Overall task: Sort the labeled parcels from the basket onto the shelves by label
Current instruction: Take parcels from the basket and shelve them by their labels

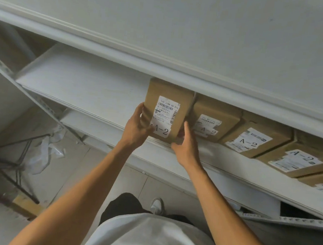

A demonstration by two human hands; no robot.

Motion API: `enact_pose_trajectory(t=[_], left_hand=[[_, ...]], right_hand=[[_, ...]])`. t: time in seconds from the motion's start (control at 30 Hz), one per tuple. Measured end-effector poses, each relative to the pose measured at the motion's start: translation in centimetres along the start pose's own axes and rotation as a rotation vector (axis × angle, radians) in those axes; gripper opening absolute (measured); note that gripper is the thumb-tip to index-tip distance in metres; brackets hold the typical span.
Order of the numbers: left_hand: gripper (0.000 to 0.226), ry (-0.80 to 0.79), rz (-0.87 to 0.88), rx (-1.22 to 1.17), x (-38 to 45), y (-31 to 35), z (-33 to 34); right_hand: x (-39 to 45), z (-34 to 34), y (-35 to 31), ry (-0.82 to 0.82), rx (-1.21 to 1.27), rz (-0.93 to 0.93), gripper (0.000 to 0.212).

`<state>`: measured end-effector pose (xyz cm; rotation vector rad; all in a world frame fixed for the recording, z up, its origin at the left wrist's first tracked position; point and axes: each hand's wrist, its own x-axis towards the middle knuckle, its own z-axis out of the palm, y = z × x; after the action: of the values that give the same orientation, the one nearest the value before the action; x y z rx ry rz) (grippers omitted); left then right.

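Observation:
A brown cardboard parcel [168, 103] with a white label marked A-2 lies at the front edge of a white shelf [82, 84]. My left hand [138, 126] grips its left side, thumb over the label's corner. My right hand [186, 146] holds its near right corner. To its right, a row of brown parcels sits on the same shelf, each labelled A-2: one right beside it [213, 119], another [257, 138] and a third [299, 161] further right.
The shelf above [163, 44] overhangs the parcels closely. A lower shelf [219, 184] runs below. On the tiled floor at the left stands a dark wire frame [16, 160] with a white plastic bag [43, 151]. The shelf's left part is bare.

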<state>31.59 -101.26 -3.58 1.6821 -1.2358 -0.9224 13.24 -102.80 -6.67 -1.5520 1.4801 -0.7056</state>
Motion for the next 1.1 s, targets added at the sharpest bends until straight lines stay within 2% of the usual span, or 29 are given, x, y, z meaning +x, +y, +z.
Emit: enact_pose_trajectory(t=[0.23,0.47,0.63,0.73,0.9,1.1], left_hand=[[0.081,-0.003,-0.024,-0.082,1.1,-1.4,0.8],[0.080,-0.014,-0.078,-0.085,0.6,-2.5,2.9],[0.083,-0.014,-0.109,-0.083,1.2,-2.0,2.6],[0.088,-0.090,-0.098,-0.004,0.9,-1.9,1.7],[0.076,-0.135,-0.167,0.197,-2.6,-3.0,0.2],[0.058,-0.119,-0.274,0.669,-9.8,-5.6,-5.7]], right_hand=[[0.7,0.3,1.5,-0.099,0.091,0.080,0.105],[0.0,0.5,1.5,-0.096,0.182,0.094,0.089],[-0.2,0.3,0.9,-0.128,0.156,0.128,0.096],[-0.3,0.3,0.6,-0.169,0.121,0.148,0.097],[-2.2,1.7,-0.2,-0.257,-0.074,0.096,0.083],[-5.3,4.7,-2.7,-0.496,-0.603,-0.177,0.071]])
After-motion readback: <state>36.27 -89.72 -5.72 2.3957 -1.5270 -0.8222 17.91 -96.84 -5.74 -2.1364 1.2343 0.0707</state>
